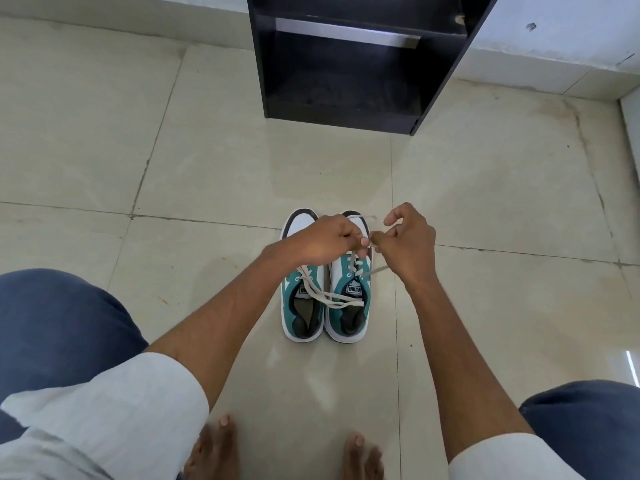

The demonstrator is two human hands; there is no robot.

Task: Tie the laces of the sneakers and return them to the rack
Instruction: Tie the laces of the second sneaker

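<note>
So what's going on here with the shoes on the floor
A person is crouched over a pair of teal and white sneakers standing side by side on the tiled floor. Both hands are working the lace of the right sneaker: the left hand and right hand each pinch part of it above the toe end. The left sneaker has loose laces trailing across onto its neighbour. The black rack stands beyond, with no shoes visible on it.
</note>
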